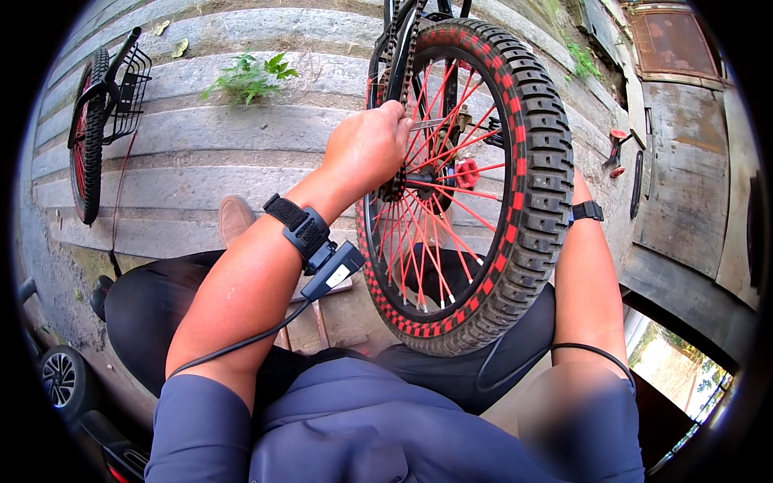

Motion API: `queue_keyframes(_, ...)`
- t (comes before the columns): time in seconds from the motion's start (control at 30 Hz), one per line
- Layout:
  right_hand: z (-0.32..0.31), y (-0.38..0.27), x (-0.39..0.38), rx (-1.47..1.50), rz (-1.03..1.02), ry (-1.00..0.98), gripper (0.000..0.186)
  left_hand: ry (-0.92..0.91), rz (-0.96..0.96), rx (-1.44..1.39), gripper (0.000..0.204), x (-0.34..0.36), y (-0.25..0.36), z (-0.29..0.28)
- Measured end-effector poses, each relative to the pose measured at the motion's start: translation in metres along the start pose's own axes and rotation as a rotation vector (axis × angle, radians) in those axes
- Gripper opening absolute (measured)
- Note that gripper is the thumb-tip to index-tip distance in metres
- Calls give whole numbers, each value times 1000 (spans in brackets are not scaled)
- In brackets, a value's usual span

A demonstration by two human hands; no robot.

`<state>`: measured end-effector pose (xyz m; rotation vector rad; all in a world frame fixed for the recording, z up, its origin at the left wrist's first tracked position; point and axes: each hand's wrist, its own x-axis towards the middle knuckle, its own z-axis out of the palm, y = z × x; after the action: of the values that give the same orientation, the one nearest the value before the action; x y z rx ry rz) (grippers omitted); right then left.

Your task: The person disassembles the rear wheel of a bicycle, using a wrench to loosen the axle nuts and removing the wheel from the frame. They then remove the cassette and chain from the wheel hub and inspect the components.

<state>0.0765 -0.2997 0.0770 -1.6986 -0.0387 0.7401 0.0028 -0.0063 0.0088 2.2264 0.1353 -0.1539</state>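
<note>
A bicycle wheel with a black knobbly tyre (547, 153), a red-and-black chequered rim band and red spokes (463, 225) stands in front of me, its lower part between my legs. My left hand (366, 145) is closed at the wheel's left side, beside the chain (392, 72) and above the hub (419, 181). From its fingers a thin silver metal tool (427, 125) reaches toward the spokes; its exact kind is hidden. My right forearm (588, 274) passes along the tyre's right side, and the right hand is out of sight behind the wheel.
At the far left are another red-rimmed wheel (87, 137) and a black wire basket (131, 88). A green plant (250, 78) grows between grey slabs. To the right lies a red-and-black part (617, 149) near wooden panels (684, 161). Cables run along both my arms.
</note>
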Motion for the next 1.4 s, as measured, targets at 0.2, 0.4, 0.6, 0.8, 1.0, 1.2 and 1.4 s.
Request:
queue_keyframes(0.2, 0, 1, 1, -3, 7, -2, 30, -24, -51, 6, 29, 6, 10, -6)
queue_keyframes(0.4, 0, -1, -2, -8, 10, 2, 29, -35, -49, -36, 32, 10, 7, -5)
queue_keyframes(0.6, -1, 0, -3, -8, 14, 7, 29, -30, -79, -67, 33, 9, 5, -1)
queue_keyframes(0.8, -1, 1, 0, -16, 16, -3, 29, -36, -82, -36, 32, 8, 4, -4)
queue_keyframes(1.0, -3, -2, -1, -40, 21, -4, 29, -37, -69, -28, 32, 9, 6, -4)
queue_keyframes(1.2, -6, -4, 4, -75, 23, -14, 29, -80, -84, -27, 30, 8, 12, -10)
queue_keyframes(1.4, -10, -6, 14, -118, 22, -29, 28, -78, -92, -52, 30, 9, 11, -10)
